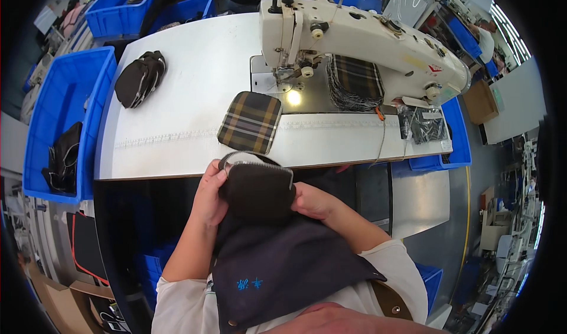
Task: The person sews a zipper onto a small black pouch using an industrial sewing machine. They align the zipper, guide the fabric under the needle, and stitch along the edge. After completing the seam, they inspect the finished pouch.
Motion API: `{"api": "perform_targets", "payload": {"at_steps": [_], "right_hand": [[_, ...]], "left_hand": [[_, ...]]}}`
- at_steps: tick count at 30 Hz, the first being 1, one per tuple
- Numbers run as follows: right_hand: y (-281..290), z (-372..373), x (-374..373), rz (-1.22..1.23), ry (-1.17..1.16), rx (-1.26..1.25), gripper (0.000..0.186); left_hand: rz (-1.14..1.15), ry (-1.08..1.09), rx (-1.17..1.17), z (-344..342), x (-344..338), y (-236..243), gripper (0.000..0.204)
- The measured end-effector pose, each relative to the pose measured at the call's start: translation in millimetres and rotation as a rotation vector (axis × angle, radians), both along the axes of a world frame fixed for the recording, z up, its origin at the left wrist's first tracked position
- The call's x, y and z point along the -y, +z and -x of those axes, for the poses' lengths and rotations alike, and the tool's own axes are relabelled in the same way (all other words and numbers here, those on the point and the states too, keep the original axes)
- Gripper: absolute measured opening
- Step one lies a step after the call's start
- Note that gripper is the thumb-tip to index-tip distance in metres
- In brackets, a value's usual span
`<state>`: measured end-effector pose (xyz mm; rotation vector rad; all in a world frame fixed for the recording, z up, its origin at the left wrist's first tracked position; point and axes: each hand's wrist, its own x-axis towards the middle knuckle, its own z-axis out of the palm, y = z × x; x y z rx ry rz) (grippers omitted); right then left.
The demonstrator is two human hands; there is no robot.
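Desk [195, 56]: 1, white. Sewing machine [366, 44]: 1, white, along the far edge, right half. Dark zippered pouch [258, 193]: 1, at the near edge, middle; left hand [212, 192], grip clamped on its left side; right hand [312, 201], grip clamped on its right. Plaid panel [250, 122]: 1, flat, close to the near edge. Plaid stack [355, 86]: 1, beneath the machine. Dark pile [137, 81]: 1, toward the far left corner.

Bench [189, 56]: sewing machine [378, 47], right half; panel stack [354, 83] beneath its arm; lone panel [250, 123] toward near edge; piece pile [139, 80] by left edge, bin [94, 115] beyond; pouch [257, 191] in hands [211, 195], before near edge
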<state>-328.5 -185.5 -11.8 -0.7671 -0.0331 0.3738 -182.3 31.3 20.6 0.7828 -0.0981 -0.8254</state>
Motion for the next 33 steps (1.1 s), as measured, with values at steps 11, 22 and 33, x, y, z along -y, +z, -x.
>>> {"api": "perform_targets", "payload": {"at_steps": [11, 22, 33], "right_hand": [[45.5, -16.2, 14.8, 1.065, -0.018, 0.281, 0.024], [53.5, -41.4, 2.0, 1.285, -0.644, 0.465, 0.02], [40.1, -127.4, 66.2, 2.065, -0.262, 0.744, 0.049]], "left_hand": [[-0.297, -0.474, 0.505, -32.3, 0.8, 20.0, 0.039], [-0.381, -0.344, 0.615, -46.4, -4.4, 18.4, 0.017], [-0.467, -0.258, 0.593, -90.7, 0.4, 42.0, 0.017]]}}
